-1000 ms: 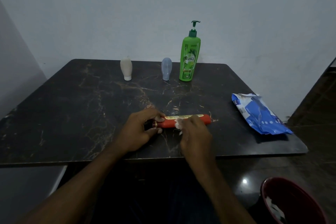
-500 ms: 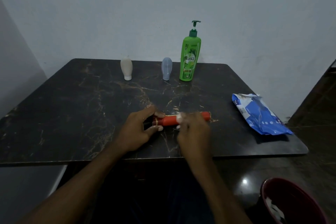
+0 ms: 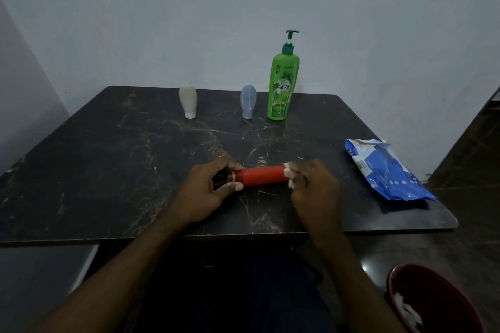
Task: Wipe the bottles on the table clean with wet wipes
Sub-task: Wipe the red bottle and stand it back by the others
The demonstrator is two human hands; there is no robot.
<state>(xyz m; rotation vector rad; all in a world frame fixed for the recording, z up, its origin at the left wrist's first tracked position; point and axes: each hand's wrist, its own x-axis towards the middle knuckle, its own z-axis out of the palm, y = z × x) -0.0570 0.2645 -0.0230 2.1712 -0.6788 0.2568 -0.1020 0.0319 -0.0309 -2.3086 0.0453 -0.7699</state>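
Note:
A red bottle (image 3: 263,176) lies on its side on the dark marble table (image 3: 121,159), cap end to the left. My left hand (image 3: 209,192) grips its dark cap end. My right hand (image 3: 315,186) presses a white wet wipe (image 3: 289,173) against the bottle's right end; most of the wipe is hidden under my fingers. At the back of the table stand a green pump bottle (image 3: 282,89), a small blue-grey bottle (image 3: 248,101) and a small beige bottle (image 3: 188,100), both cap down.
A blue wet-wipe packet (image 3: 387,170) lies near the table's right edge. A dark red bin (image 3: 433,303) with used white wipes sits on the floor at lower right. A pale wall runs behind the table.
My right hand has slid the wipe rightward along the red bottle from its middle to its right end. The bottle has turned, so its yellow label no longer shows. The left hand stays put.

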